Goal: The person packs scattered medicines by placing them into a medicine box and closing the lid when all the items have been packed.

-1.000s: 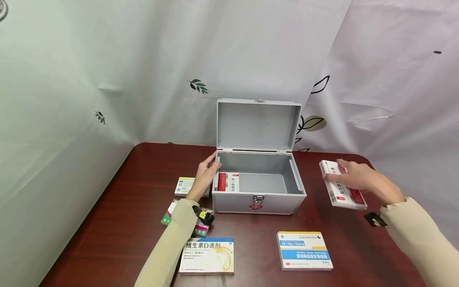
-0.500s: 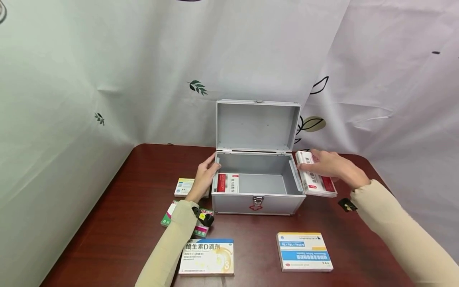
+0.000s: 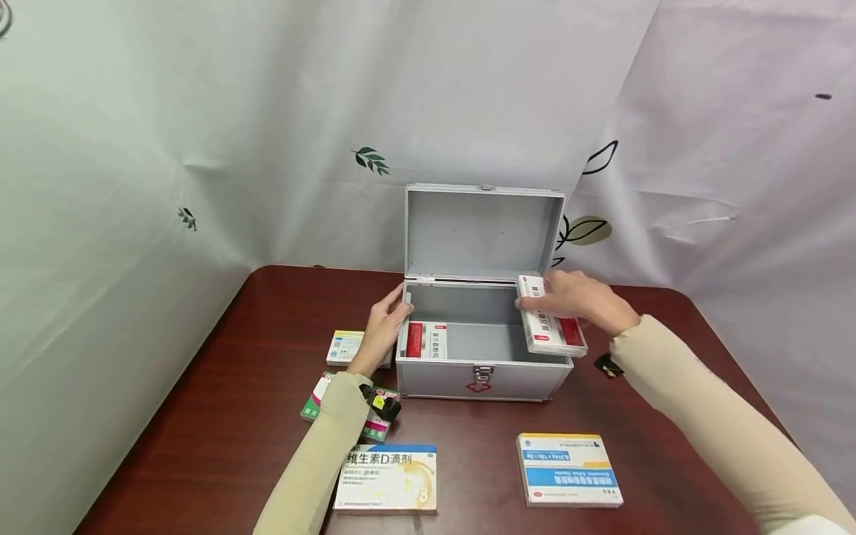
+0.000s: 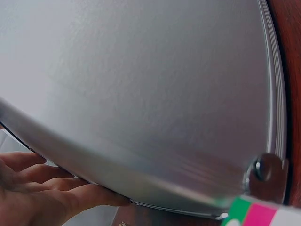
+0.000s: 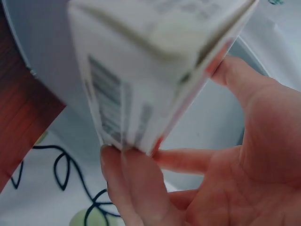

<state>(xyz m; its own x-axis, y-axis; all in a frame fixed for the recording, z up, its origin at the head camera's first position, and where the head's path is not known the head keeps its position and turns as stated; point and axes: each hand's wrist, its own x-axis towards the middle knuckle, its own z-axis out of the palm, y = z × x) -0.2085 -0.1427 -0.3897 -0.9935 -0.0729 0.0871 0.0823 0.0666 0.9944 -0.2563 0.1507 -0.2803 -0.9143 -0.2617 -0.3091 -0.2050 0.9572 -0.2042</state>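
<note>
A silver metal case (image 3: 481, 381) stands with its lid (image 3: 483, 230) raised. My left hand (image 3: 383, 331) grips its left wall, thumb over the rim; in the left wrist view, the fingers lie against the case's metal side. My right hand (image 3: 575, 296) holds a white and red medicine box (image 3: 547, 323) over the right part of the case, tilted. Seen from the right wrist, the thumb and fingers (image 5: 141, 183) pinch this box, its barcode end (image 5: 117, 94) facing the camera. A similar red and white medicine box (image 3: 428, 340) lies inside the case at the left.
Left of the case lie a yellow and white box (image 3: 344, 348) and a green and pink box (image 3: 317, 394), partly behind the left arm. Nearer are a vitamin D box (image 3: 386, 479) and a blue and white box (image 3: 568, 470). A white curtain (image 3: 301, 134) hangs behind the table.
My right hand has carried the medicine box leftward, from the right of the case to over its opening. My left hand has stayed on the case wall.
</note>
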